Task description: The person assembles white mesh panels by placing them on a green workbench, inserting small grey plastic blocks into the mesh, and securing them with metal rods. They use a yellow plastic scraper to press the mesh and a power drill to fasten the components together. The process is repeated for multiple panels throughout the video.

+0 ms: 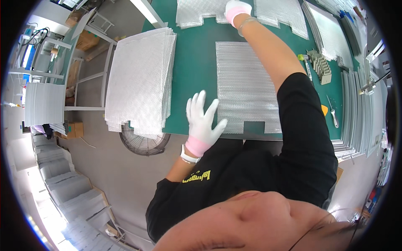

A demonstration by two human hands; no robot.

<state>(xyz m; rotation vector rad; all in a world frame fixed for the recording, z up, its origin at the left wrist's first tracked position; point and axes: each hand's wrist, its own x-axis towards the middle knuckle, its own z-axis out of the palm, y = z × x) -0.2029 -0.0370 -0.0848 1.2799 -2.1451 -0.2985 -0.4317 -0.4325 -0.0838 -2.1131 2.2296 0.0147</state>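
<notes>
A silver mesh sheet (247,83) with a square notch in its near edge lies flat on the green table in front of me. My left hand (203,121), in a white glove with a pink cuff, is open beside that sheet's left edge, fingers spread and nothing in them. Stretched to the far side of the table, my right hand (237,9) wears the same kind of glove. It is at a far notched mesh sheet (201,12), with another mesh sheet (282,16) to its right. The picture's upper edge crops its fingers, so their grip is hidden.
A tall stack of mesh sheets (140,79) sits at the table's left. On the right are a row of beige clips (321,67), a white-handled tool (335,119) and more stacked sheets (331,33). A floor fan (144,144) stands below the left stack.
</notes>
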